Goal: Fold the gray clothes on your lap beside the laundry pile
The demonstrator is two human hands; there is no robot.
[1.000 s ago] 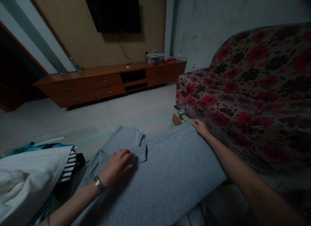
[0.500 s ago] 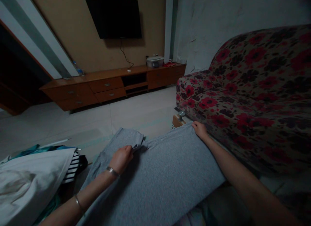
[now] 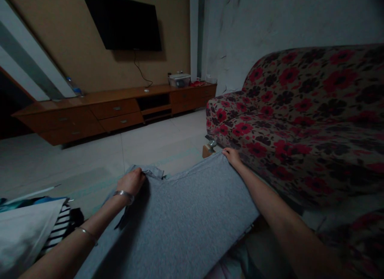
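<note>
A grey knit garment (image 3: pixel 192 207), which looks like a T-shirt, is spread out in front of me. My left hand (image 3: pixel 132 180) pinches its far edge on the left, near a bunched fold. At the far right corner my right hand (image 3: pixel 232 157) grips the same cloth, so the edge between both hands runs fairly straight with a slight sag. Metal bangles circle my left wrist. Other cloth shows from beneath the garment at the lower right; its kind is hidden.
A clothes pile (image 3: pixel 27 231) with white and striped pieces lies at left. Right of me stands a floral sofa (image 3: pixel 270 115). A small wooden corner with a metal knob (image 3: pixel 212 144) sits beyond the garment. Across the floor is a low TV cabinet (image 3: pixel 117 115) under a television (image 3: pixel 126 23).
My left hand has moved left with its pinch of the cloth, drawing the far edge wider and lifting the left part. My right hand keeps its corner. The view has turned slightly right.
</note>
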